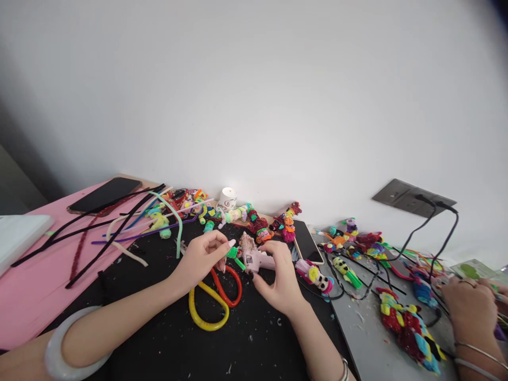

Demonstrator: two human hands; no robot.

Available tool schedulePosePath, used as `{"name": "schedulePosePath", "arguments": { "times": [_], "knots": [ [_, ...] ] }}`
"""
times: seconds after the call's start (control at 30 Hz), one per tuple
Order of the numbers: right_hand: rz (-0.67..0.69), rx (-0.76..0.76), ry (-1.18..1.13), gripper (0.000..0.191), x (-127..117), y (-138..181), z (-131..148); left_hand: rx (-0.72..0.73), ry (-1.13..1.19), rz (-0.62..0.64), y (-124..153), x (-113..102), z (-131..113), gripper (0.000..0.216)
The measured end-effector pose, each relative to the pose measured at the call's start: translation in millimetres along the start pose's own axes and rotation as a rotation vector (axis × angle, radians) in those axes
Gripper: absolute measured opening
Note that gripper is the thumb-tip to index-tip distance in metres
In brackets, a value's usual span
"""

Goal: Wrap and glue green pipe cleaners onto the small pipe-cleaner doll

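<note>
My left hand [206,256] is closed in a pinch, with a small bright green fuzzy piece [234,255] at its fingertips that looks like bent pipe cleaner. Close beside it, my right hand [280,275] has its thumb and fingers around a pale pink glue gun [257,261]. The green piece is right by the gun's front end; whether they touch I cannot tell. Below my left hand lie scissors [209,307] with one yellow and one red handle, their blades mostly hidden by the hand.
Colourful pipe-cleaner figures [260,225] line the wall, near a paper cup [227,199] and a phone [307,242]. Loose pipe cleaners [119,225] and a dark phone [105,194] lie left. Cables run from a wall socket [413,198]; another person's hand [470,307] works at right.
</note>
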State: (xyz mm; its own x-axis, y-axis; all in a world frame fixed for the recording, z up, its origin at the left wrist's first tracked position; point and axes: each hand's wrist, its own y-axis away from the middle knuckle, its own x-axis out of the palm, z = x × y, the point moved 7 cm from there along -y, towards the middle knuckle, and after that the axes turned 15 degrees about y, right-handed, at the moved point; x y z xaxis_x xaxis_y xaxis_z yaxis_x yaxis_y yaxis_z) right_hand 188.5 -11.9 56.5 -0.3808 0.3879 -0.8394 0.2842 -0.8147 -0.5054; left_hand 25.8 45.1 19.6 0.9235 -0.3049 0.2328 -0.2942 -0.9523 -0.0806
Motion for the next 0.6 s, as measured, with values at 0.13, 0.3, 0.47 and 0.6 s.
{"name": "schedulePosePath", "arguments": {
  "times": [0.13, 0.3, 0.47, 0.6],
  "knots": [
    [0.013, -0.082, -0.054, 0.018, 6, 3, 20, 0.021, -0.089, 0.047, 4, 7, -3, 0.021],
    [0.011, -0.098, -0.064, 0.011, 10, 5, 24, 0.023, -0.141, 0.105, 9, 13, -3, 0.022],
    [0.007, -0.076, -0.11, 0.012, 8, 6, 19, 0.018, -0.214, 0.154, 10, 16, 1, 0.023],
    [0.008, -0.051, -0.142, 0.013, 9, 6, 18, 0.0, -0.215, 0.199, 10, 18, 4, 0.024]
  ]
}}
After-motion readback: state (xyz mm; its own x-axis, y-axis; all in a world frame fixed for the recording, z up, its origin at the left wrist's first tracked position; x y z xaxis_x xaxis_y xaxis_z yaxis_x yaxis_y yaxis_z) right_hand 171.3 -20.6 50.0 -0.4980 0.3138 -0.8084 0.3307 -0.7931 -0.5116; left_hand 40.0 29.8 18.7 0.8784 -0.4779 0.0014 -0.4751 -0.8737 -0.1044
